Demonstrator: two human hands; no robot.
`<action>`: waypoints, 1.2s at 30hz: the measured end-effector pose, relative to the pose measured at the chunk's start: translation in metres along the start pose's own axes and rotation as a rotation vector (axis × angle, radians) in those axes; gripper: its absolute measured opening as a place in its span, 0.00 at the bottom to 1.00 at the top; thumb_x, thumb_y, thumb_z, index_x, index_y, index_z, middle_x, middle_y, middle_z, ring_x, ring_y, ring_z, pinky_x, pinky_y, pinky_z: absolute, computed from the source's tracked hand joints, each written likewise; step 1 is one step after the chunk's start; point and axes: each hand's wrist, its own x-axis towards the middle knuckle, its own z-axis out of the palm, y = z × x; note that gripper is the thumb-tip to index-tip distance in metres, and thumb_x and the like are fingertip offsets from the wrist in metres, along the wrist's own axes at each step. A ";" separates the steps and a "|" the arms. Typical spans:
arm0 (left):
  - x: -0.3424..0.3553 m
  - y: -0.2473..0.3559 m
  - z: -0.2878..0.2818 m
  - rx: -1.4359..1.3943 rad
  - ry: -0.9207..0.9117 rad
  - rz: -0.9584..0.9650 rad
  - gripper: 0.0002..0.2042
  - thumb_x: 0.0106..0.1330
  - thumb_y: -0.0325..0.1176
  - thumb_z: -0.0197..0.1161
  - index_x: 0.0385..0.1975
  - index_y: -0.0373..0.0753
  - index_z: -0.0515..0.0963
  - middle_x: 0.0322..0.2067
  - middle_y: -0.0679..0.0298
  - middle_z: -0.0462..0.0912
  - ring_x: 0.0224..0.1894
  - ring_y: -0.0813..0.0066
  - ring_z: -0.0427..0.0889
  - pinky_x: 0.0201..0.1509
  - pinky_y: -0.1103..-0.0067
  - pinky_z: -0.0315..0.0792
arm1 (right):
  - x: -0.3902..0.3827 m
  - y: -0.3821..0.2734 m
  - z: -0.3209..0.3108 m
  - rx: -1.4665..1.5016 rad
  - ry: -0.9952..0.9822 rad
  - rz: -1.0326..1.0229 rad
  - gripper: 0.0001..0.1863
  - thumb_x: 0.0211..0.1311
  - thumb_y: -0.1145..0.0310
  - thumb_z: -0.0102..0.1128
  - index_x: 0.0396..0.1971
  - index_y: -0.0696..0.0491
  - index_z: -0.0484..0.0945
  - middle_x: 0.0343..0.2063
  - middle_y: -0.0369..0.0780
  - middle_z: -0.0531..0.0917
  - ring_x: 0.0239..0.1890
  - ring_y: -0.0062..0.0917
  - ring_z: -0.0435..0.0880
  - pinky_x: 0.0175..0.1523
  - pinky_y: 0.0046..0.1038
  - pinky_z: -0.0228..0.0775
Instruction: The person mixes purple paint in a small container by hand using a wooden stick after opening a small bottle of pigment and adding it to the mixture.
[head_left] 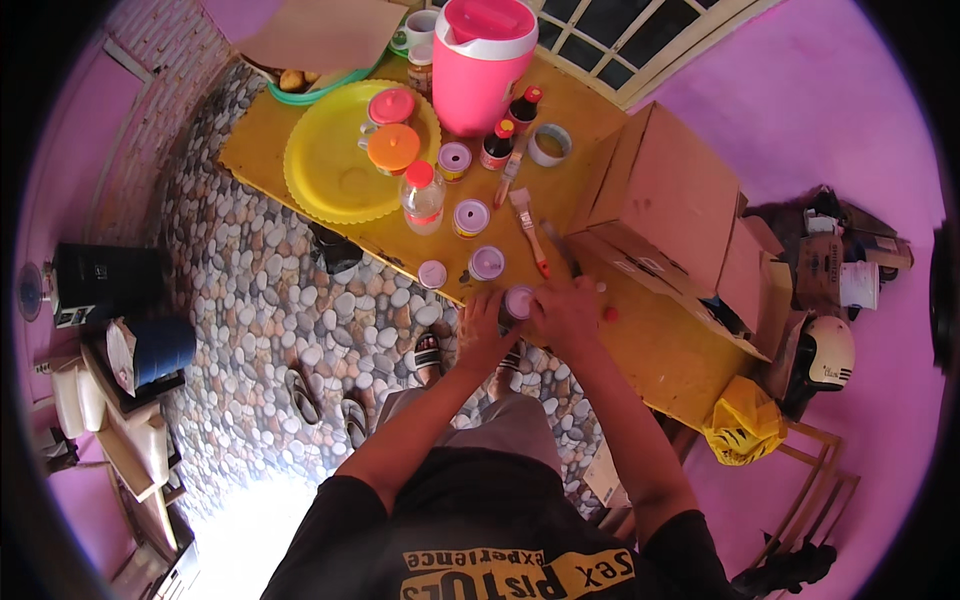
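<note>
One can [519, 303] is held by left hand [486, 335] and right hand [566, 316], fingers narrowed around it, bodyward of the jug [482, 88]; probably midway, three similar cans [471, 217] maybe left.

The T-shirt [470, 510] is black, yellow-printed; trousers [518, 430] grey.
</note>
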 end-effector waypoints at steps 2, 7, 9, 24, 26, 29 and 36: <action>-0.003 0.000 -0.006 -0.075 -0.035 0.011 0.36 0.57 0.39 0.78 0.65 0.35 0.71 0.59 0.51 0.75 0.64 0.47 0.72 0.67 0.56 0.66 | -0.004 -0.002 0.007 0.045 0.027 -0.033 0.03 0.54 0.68 0.67 0.25 0.50 0.83 0.26 0.38 0.83 0.31 0.34 0.84 0.51 0.41 0.65; -0.024 -0.021 -0.042 -0.111 -0.064 0.092 0.32 0.62 0.38 0.75 0.65 0.37 0.72 0.57 0.49 0.77 0.61 0.48 0.75 0.64 0.60 0.70 | -0.008 -0.002 0.008 -0.021 0.012 -0.001 0.04 0.55 0.67 0.66 0.25 0.50 0.83 0.25 0.38 0.84 0.30 0.35 0.84 0.51 0.42 0.64; -0.037 -0.039 -0.068 -0.157 -0.100 0.084 0.29 0.63 0.38 0.74 0.64 0.38 0.74 0.55 0.51 0.79 0.59 0.50 0.78 0.62 0.63 0.73 | -0.007 0.000 0.012 -0.066 0.010 0.016 0.04 0.55 0.66 0.66 0.25 0.50 0.84 0.25 0.38 0.84 0.30 0.35 0.83 0.52 0.42 0.63; -0.159 -0.094 -0.139 -0.078 -0.392 -0.565 0.19 0.71 0.45 0.68 0.53 0.38 0.83 0.45 0.55 0.88 0.46 0.60 0.88 0.51 0.70 0.80 | -0.001 0.024 -0.002 0.071 -0.061 -0.118 0.03 0.56 0.68 0.69 0.27 0.49 0.84 0.29 0.37 0.85 0.37 0.34 0.84 0.55 0.43 0.64; -0.179 -0.103 -0.123 -0.068 -0.327 -0.578 0.20 0.72 0.46 0.68 0.52 0.37 0.83 0.45 0.55 0.89 0.44 0.61 0.89 0.51 0.70 0.81 | 0.008 0.025 -0.006 0.122 -0.056 -0.147 0.02 0.56 0.69 0.69 0.27 0.49 0.84 0.29 0.38 0.84 0.37 0.34 0.84 0.54 0.43 0.63; -0.183 -0.106 -0.075 -0.174 -0.225 -0.692 0.20 0.72 0.48 0.66 0.51 0.35 0.84 0.42 0.55 0.89 0.41 0.64 0.89 0.48 0.71 0.81 | 0.018 0.031 -0.004 0.131 -0.040 -0.246 0.02 0.57 0.69 0.68 0.27 0.49 0.84 0.29 0.38 0.84 0.36 0.34 0.83 0.53 0.42 0.63; -0.124 -0.029 0.029 -0.605 0.024 -0.976 0.20 0.75 0.49 0.61 0.46 0.34 0.85 0.33 0.61 0.89 0.36 0.72 0.88 0.41 0.71 0.80 | 0.023 0.049 0.005 0.133 -0.210 -0.492 0.04 0.59 0.68 0.66 0.26 0.49 0.83 0.27 0.37 0.84 0.35 0.34 0.83 0.52 0.40 0.63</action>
